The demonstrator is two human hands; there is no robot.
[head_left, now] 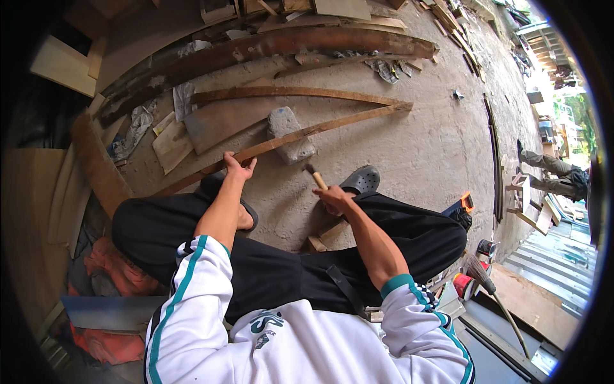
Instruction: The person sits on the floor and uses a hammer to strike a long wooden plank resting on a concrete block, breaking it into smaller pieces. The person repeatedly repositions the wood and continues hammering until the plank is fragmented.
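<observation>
Rough, dusty concrete floor [422, 160] spreads out in front of me, with wood scraps heaped along its far side. Bright daylight comes in at the right, where another person's legs [543, 163] show near some low wooden pieces.

I sit with my knees spread wide, in black trousers [288, 269] and a white top with green stripes on the sleeves. My left hand [239, 168] is closed on a long, narrow wood strip [358, 120], thumb and fingers at its near edge. The strip runs slantwise from beside my left knee, over a pale, rough block [297, 152] on the floor, and on to the right. At its far right end it meets a second strip [300, 91], which curves away behind it, so the two make a narrow point.

My right hand [332, 198] is wrapped around the handle of a small hammer [317, 178]. Its head is near the close end of the block, apart from the strip. Just beyond that hand is my grey clog [364, 180].

Behind the strips lie a flat board [224, 123], crumpled plastic [136, 125] and a long, thick brown beam [288, 43]. By my right knee are a brush [480, 271] and a red tin [465, 287]
</observation>
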